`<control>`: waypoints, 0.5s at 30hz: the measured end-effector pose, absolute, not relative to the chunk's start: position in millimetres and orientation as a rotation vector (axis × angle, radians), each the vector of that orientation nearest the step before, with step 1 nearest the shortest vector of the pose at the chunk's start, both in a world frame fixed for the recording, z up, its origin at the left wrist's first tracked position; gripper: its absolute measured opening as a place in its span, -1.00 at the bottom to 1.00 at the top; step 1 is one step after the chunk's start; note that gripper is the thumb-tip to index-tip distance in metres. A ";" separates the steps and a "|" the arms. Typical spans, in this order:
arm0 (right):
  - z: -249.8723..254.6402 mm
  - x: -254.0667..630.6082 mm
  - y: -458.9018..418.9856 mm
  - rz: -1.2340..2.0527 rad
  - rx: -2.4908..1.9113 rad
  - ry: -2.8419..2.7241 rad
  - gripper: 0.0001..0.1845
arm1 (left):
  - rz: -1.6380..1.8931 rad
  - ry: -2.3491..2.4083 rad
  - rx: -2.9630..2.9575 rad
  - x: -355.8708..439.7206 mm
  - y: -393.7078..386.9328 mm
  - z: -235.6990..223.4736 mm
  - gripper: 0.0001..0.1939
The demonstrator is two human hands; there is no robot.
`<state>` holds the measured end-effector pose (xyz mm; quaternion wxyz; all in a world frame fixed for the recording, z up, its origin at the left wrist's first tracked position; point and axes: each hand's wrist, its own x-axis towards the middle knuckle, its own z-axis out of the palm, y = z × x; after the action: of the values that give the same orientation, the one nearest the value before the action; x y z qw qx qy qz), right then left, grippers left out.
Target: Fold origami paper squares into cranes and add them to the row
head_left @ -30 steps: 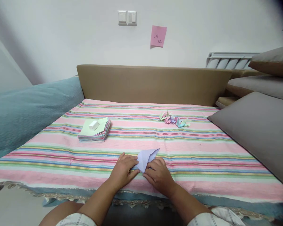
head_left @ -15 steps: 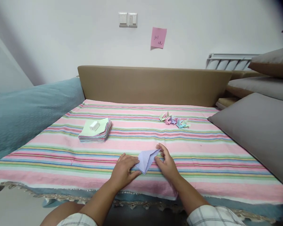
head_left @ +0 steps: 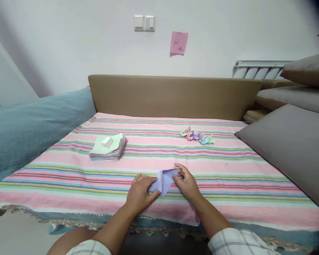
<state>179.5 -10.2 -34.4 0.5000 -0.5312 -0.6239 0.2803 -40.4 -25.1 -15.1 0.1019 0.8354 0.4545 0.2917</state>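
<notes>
A folded sheet of lilac origami paper [head_left: 164, 181] lies low over the striped cloth, between my two hands. With thumb and fingers, my left hand [head_left: 140, 193] grips its left corner and lower edge. My right hand [head_left: 186, 182] pinches the right corner, where one flap stands lifted and shows the paper's inner side. A vertical crease runs down near the middle of the piece. Parts of both edges are hidden beneath my fingertips.
A stack of coloured paper sheets [head_left: 107, 148] stands at left with a small white block [head_left: 106, 142] on top. Several folded paper cranes [head_left: 196, 136] sit at back right. Grey cushions [head_left: 289, 152] line the right side; a blue armrest [head_left: 42, 124] borders the left.
The flap on the lilac paper's right side has opened wider, showing more of its inside. My right hand has shifted slightly left with the corner it holds.
</notes>
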 end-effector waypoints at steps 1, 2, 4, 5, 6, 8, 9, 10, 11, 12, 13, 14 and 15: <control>-33.8 179.4 -10.7 0.680 -1.289 -1.513 -0.58 | 0.871 1.348 2.467 -39.9 -25.5 -14.5 -0.62; -33.2 179.3 -11.2 0.687 -1.292 -1.520 -0.63 | 0.879 1.355 2.465 -39.4 -25.8 -14.3 -0.64; -32.4 179.3 -11.9 0.706 -1.297 -1.540 -0.70 | 0.884 1.373 2.449 -38.3 -26.0 -14.2 -0.66; -32.2 179.4 -12.1 0.715 -1.293 -1.553 -0.71 | 0.881 1.381 2.439 -37.8 -25.9 -14.1 -0.67; -32.4 179.6 -12.1 0.721 -1.283 -1.566 -0.71 | 0.876 1.389 2.428 -37.4 -25.8 -14.1 -0.68; -33.4 180.6 -12.0 0.726 -1.249 -1.603 -0.69 | 0.861 1.401 2.412 -36.7 -25.5 -13.7 -0.70; -34.2 181.2 -11.8 0.722 -1.227 -1.629 -0.67 | 0.854 1.406 2.409 -36.4 -25.4 -13.3 -0.70; -35.1 182.0 -11.6 0.717 -1.205 -1.661 -0.64 | 0.850 1.413 2.408 -36.2 -25.2 -13.0 -0.71; -36.0 182.7 -11.5 0.714 -1.185 -1.694 -0.60 | 0.846 1.421 2.409 -36.0 -25.1 -12.6 -0.71; -36.8 183.4 -11.5 0.716 -1.166 -1.723 -0.56 | 0.842 1.428 2.412 -35.8 -24.9 -12.2 -0.71; -37.5 184.1 -11.5 0.725 -1.147 -1.744 -0.52 | 0.840 1.436 2.417 -35.7 -24.8 -11.8 -0.72; -37.9 184.6 -11.6 0.741 -1.127 -1.758 -0.49 | 0.841 1.443 2.422 -35.5 -24.8 -11.4 -0.73; -38.0 185.0 -11.8 0.765 -1.103 -1.765 -0.46 | 0.840 1.447 2.427 -35.3 -24.8 -10.9 -0.75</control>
<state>185.0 -11.8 -38.0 0.4459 -0.4454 -0.7124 0.3087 -35.3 -24.8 -10.9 0.0966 0.8195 0.4885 0.2837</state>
